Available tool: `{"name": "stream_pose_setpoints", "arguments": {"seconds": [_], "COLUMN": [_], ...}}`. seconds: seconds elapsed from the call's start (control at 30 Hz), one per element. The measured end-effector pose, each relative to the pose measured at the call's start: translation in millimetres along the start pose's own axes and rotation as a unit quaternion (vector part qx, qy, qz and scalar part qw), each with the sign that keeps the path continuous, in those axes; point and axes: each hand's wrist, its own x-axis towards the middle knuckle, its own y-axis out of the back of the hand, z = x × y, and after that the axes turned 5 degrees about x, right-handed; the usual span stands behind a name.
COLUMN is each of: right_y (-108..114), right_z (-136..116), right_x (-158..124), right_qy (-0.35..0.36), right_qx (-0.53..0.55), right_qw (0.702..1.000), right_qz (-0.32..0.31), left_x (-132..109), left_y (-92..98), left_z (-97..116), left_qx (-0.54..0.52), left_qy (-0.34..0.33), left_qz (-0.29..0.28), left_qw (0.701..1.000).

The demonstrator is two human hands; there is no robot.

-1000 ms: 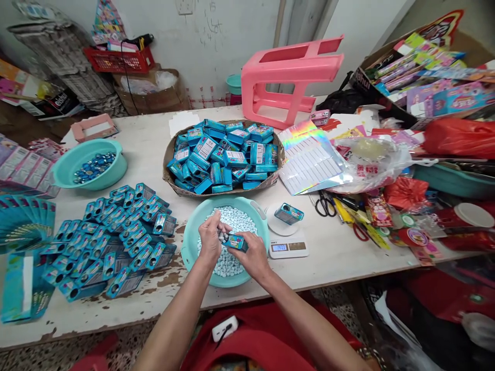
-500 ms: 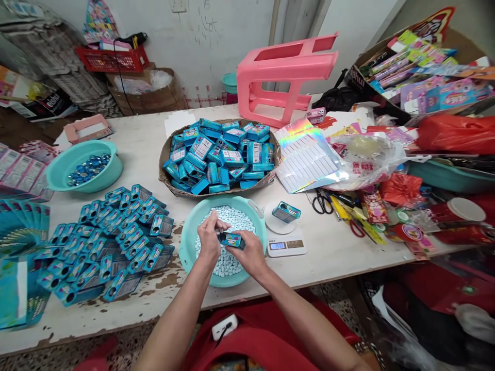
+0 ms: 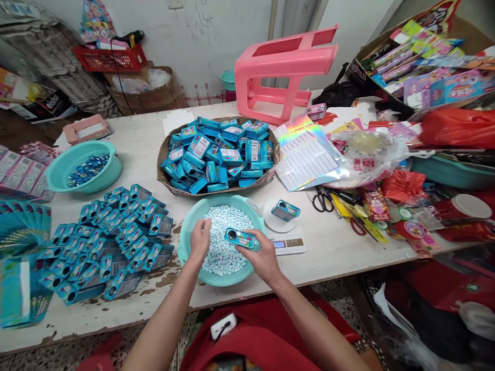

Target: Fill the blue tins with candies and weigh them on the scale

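Observation:
My right hand grips a small blue candy box, tilted so that its printed side and the dark round hole at its left end face up. Pale bits show at that hole. Beneath lies a turquoise basin with many small pale-blue candies. Over the basin's left side is my left hand, its fingers curled in; whatever they hold is hidden. Just right of the basin, another blue box rests on the white pan of a digital scale.
Behind the basin stands a cardboard tray heaped with blue boxes. Upright boxes with round holes crowd the left, near a turquoise bowl of shiny blue pieces. Scissors, a pink stool and holographic sheets occupy the right.
My left hand has come away from the box and moved left and slightly down over the candies. My right hand has moved a little right with the box, whose hole now shows.

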Motion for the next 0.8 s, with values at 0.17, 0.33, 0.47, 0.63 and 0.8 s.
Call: {"name": "stream_pose_setpoints", "arguments": {"seconds": [0.17, 0.33, 0.47, 0.63, 0.8], "right_y": [10, 6, 7, 1, -11], "right_z": [6, 18, 28, 32, 20], "right_x": [6, 13, 13, 9, 5], "right_qy": [-0.006, 0.002, 0.002, 0.015, 0.028], "right_qx": [-0.022, -0.019, -0.028, -0.067, -0.099], "right_qw": [1.0, 1.0, 0.999, 0.998, 0.994], "right_qz": [0.014, 0.024, 0.029, -0.004, -0.038], "left_x": [-24, -37, -22, -22, -28], "left_y": [-45.3, -69.9, -50.1, -22.1, -17.3], "left_z": [-31, -30, -27, 10, 53], "left_qx": [0.401, 0.235, 0.054, -0.238, -0.442], "left_qy": [-0.004, -0.006, 0.066, 0.067, 0.042], "left_qz": [-0.102, -0.151, -0.139, -0.098, -0.039], "left_qw": [0.911, 0.96, 0.987, 0.964, 0.895]}}
